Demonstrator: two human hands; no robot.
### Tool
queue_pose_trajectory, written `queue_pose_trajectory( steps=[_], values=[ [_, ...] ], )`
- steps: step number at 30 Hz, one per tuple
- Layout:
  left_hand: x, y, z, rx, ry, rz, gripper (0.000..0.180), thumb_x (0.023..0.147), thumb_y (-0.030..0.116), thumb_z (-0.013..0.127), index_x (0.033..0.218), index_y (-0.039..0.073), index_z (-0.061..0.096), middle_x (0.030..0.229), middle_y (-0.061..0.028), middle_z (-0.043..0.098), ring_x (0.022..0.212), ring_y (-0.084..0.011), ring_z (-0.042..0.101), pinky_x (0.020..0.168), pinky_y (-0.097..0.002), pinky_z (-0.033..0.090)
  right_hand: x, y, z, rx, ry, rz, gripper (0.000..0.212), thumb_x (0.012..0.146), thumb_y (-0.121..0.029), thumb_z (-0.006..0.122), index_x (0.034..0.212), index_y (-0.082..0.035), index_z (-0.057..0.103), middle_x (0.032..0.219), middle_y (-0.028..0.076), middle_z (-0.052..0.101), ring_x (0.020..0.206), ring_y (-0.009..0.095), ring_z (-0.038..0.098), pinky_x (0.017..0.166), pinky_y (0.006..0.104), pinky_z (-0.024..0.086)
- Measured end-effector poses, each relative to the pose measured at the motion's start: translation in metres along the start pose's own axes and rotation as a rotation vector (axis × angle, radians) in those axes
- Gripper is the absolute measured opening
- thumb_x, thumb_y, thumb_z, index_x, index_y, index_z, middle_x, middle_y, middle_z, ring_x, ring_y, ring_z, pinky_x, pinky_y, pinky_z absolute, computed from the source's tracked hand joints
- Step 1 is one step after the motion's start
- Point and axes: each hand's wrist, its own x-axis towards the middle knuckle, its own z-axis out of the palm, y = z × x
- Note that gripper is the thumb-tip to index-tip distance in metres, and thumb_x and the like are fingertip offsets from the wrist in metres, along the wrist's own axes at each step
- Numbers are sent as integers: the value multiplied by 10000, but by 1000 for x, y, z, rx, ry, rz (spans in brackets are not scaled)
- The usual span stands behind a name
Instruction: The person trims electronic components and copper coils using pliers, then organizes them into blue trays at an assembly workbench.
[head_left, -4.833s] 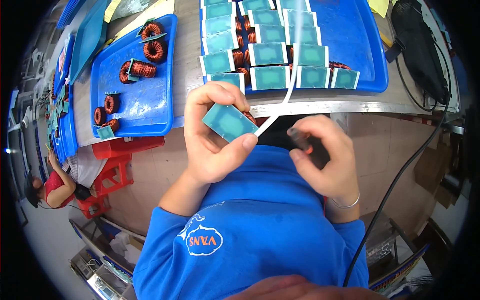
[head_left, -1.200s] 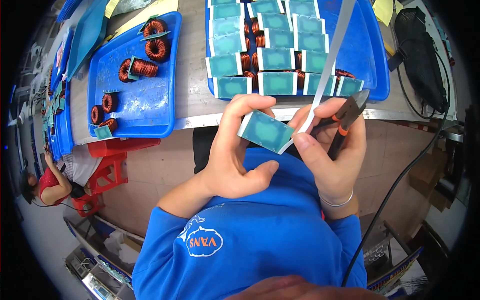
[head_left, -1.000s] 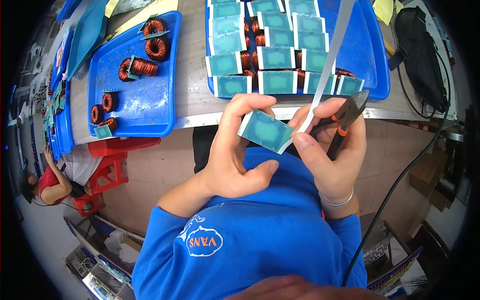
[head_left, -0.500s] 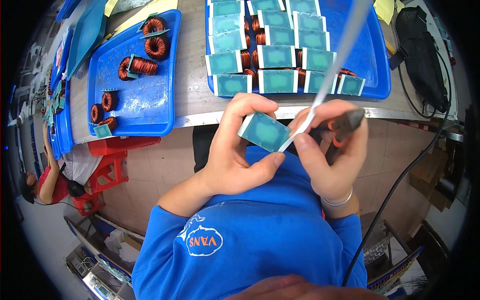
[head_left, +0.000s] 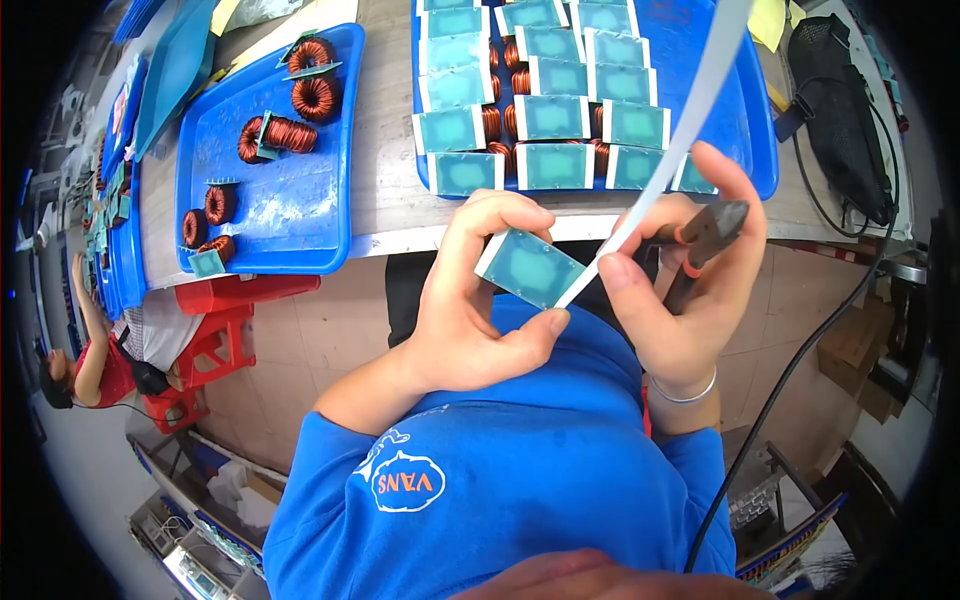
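Note:
My left hand (head_left: 470, 325) grips a green circuit board (head_left: 532, 268) by its edges, thumb at the lower corner and fingers at the upper side. White strips line the board's two short ends. My right hand (head_left: 690, 335) pinches a long white strip (head_left: 690, 125) between thumb and forefinger. The strip's lower end meets the board's right edge, and its other end runs up out of view. Pliers (head_left: 716, 230) with dark jaws and orange on the handles rest in the same hand, between the fingers. What lies under the board is hidden.
Rows of green boards with white ends (head_left: 555, 165) sit on copper-wound coils in a blue tray (head_left: 742, 100). A left blue tray (head_left: 290, 205) holds several coils (head_left: 316, 98) with boards. A black bag (head_left: 845, 120) and black cable (head_left: 800, 370) lie right. Another person (head_left: 95, 370) sits far left.
My right hand has shifted slightly right, with its fingers spreading upward and the pliers turning in it. The strip's end stays at the board's edge. My left hand has hardly moved.

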Motion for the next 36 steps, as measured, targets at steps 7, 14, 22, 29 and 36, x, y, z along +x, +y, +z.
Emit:
queue_pose_trajectory(
  steps=[7, 14, 22, 29, 36],
  values=[
    [-1, -1, 2, -59, -7, -45, 594, 609, 1, 643, 1144, 19, 385, 1046, -94, 398, 944, -157, 447, 817, -266, 370, 0, 6, 2, 186, 73, -3, 658, 694, 116, 572, 1254, 28, 240, 738, 71, 539, 642, 104, 534, 583, 206, 432],
    [-1, -4, -1, -121, -28, 5, 607, 612, 9, 658, 1147, 19, 372, 1037, -98, 405, 949, -156, 445, 806, -272, 378, -1, 11, 3, 208, 72, 54, 616, 727, 78, 569, 1248, 17, 247, 760, 73, 557, 662, 88, 532, 606, 198, 430],
    [0, -5, -2, -145, -31, 36, 619, 610, 7, 661, 1148, 22, 354, 1019, -110, 416, 924, -164, 454, 793, -276, 386, -1, 11, 4, 213, 57, 84, 601, 732, 99, 550, 1243, 15, 245, 750, 64, 549, 671, 80, 522, 610, 191, 421],
    [3, 3, -3, -129, 115, 28, 613, 629, -25, 671, 1122, 52, 315, 898, -108, 473, 801, -141, 506, 706, -260, 452, -8, 1, 3, 177, -26, 130, 541, 740, 43, 582, 1195, 19, 290, 797, 78, 554, 716, 109, 543, 665, 220, 443],
    [5, 0, -12, -51, 117, 135, 512, 634, -23, 667, 1054, 28, 380, 891, -106, 476, 779, -135, 498, 687, -253, 445, -10, -3, -23, -296, -251, 181, 322, 647, 4, 637, 956, -18, 549, 823, 92, 575, 735, 202, 564, 678, 292, 446]
  ],
)
